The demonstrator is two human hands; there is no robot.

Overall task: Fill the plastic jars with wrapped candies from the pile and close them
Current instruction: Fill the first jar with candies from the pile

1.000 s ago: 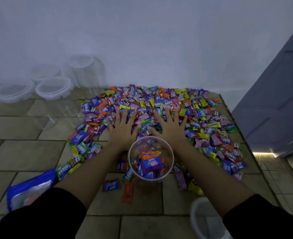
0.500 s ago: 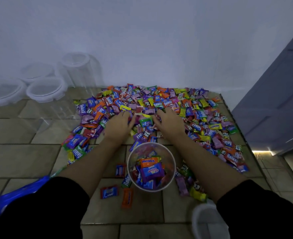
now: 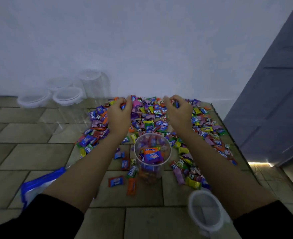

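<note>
Left hand [image 3: 119, 114] and right hand [image 3: 177, 111] are both curled round a small grab of candies [image 3: 123, 106]. You can see blue wrappers poking out between the fingers on each side. Both hands are raised over the far half of the pile [image 3: 152, 118], left hand on the left side, right hand on the right, with a gap between them.

Progress-wise, I'd say this is early days. The open jar [image 3: 170, 150] stands upright between the two forearms, closer to the person than either hand, so both handfuls have to come back toward the body to get dropped in. It's partly filled, with the top layer of candies sitting a bit below the rim, so there's room for more. Its lid [image 3: 205, 210] is off and lies on the floor just beside the right forearm, so closing hasn't happened yet.

Over by the wall at the back left there's a cluster of spare jars [image 3: 67, 96]. They look empty to me, though clear plastic in this dim light makes it hard to be sure. The pile itself is huge, plus a few strays lie scattered around the open jar's base. So that's one jar in the works, none visibly finished, and lots left to do.
</note>
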